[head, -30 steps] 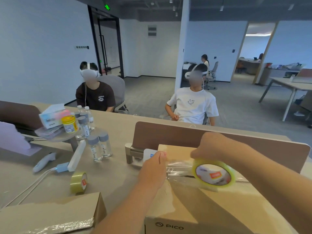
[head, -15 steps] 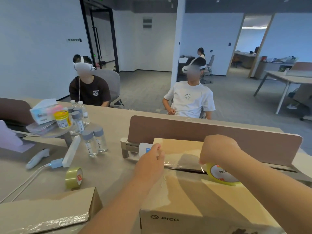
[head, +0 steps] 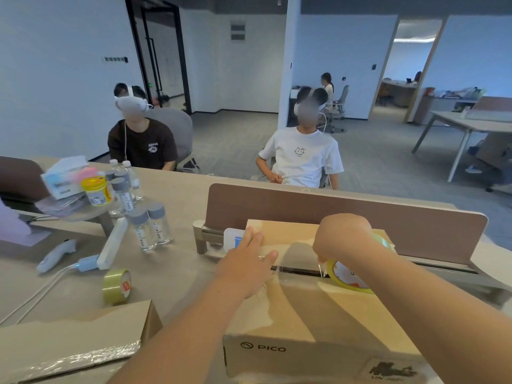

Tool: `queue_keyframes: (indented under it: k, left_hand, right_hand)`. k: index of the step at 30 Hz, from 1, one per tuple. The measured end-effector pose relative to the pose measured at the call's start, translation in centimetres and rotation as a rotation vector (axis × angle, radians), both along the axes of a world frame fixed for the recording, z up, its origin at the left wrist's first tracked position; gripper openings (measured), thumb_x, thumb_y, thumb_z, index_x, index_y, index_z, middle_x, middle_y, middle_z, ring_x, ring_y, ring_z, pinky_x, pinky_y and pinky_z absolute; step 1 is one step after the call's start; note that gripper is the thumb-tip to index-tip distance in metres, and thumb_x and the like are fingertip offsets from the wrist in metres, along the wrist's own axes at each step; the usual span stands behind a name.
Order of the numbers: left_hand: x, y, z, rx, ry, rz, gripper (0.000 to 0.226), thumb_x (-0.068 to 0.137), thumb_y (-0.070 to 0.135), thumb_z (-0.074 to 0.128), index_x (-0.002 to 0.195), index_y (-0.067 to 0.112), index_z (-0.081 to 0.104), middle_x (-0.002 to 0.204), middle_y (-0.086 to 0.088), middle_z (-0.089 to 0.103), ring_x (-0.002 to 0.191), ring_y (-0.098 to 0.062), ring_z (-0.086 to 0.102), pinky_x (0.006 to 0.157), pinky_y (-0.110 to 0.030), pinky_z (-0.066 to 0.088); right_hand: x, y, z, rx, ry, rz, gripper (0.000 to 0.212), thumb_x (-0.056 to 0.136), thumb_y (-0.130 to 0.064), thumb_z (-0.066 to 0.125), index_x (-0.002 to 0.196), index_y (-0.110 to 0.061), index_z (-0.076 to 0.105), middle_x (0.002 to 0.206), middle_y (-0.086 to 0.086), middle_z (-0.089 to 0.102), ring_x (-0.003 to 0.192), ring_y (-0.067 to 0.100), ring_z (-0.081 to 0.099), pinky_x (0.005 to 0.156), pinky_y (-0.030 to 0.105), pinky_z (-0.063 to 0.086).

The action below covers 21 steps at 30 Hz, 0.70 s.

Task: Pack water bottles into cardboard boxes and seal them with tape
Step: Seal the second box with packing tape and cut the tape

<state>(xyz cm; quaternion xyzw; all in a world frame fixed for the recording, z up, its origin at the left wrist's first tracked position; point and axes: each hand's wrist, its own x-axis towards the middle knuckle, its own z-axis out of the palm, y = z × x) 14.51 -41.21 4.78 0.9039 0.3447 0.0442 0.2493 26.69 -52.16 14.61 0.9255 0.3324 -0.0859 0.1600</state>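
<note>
Box [head: 304,322] front reads "PICO"; L hand [head: 243,268] flat on top, R hand [head: 343,239] grips tape roll [head: 347,277].

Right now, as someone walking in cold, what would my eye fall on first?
Front and centre sits a cardboard box marked PICO; the left hand presses flat on its top while the right hand grips a yellow tape roll at the seam. To the left on the desk stand water bottles and a spare roll.
</note>
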Motion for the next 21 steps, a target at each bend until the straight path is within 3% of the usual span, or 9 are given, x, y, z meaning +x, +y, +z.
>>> queue_keyframes:
  k: [4,7,11,17,21]
  left_hand:
    - [0.0,0.1,-0.3,0.02,0.017,-0.008,0.061,0.097,0.058,0.026,0.151,0.035,0.011,0.159,0.021,-0.009,0.135,-0.025,0.037,0.102,-0.04,0.037]
    - [0.1,0.1,-0.3,0.033,0.031,-0.005,0.061,0.097,0.058,0.026,0.151,0.036,0.009,0.158,0.021,-0.009,0.134,-0.027,0.037,0.102,-0.04,0.037]
    - [0.0,0.0,-0.2,0.034,0.035,-0.002,0.06,0.097,0.057,0.027,0.151,0.036,0.01,0.158,0.022,-0.009,0.134,-0.026,0.038,0.101,-0.039,0.036]
    - [0.1,-0.3,0.3,0.033,0.038,0.009,0.056,0.098,0.054,0.025,0.15,0.037,0.011,0.158,0.023,-0.008,0.132,-0.025,0.039,0.097,-0.036,0.037]
    - [0.1,-0.5,0.5,0.027,0.031,0.007,0.054,0.1,0.052,0.019,0.151,0.036,0.011,0.158,0.022,-0.007,0.135,-0.024,0.038,0.098,-0.034,0.036]
  right_hand:
    - [-0.3,0.6,-0.5,-0.01,-0.042,0.035,0.006,0.089,-0.023,0.055,0.092,-0.02,0.059,0.07,-0.004,0.048,0.066,0.015,0.049,0.06,0.026,0.036]
    - [-0.4,0.8,-0.6,-0.037,-0.053,0.061,0.007,0.09,-0.023,0.055,0.094,-0.021,0.06,0.07,-0.003,0.047,0.073,0.018,0.051,0.067,0.027,0.038]
    - [-0.4,0.9,-0.8,-0.059,-0.074,0.08,0.005,0.09,-0.022,0.055,0.089,-0.02,0.059,0.07,-0.003,0.048,0.068,0.016,0.049,0.066,0.026,0.038]
    - [-0.3,1.1,-1.0,-0.061,-0.079,0.099,0.007,0.089,-0.021,0.054,0.089,-0.022,0.061,0.07,-0.003,0.047,0.077,0.018,0.051,0.069,0.026,0.04]
    - [-0.3,1.5,-1.6,-0.074,-0.106,0.114,0.015,0.087,-0.013,0.049,0.076,-0.02,0.057,0.073,-0.004,0.049,0.078,0.019,0.053,0.071,0.024,0.041]
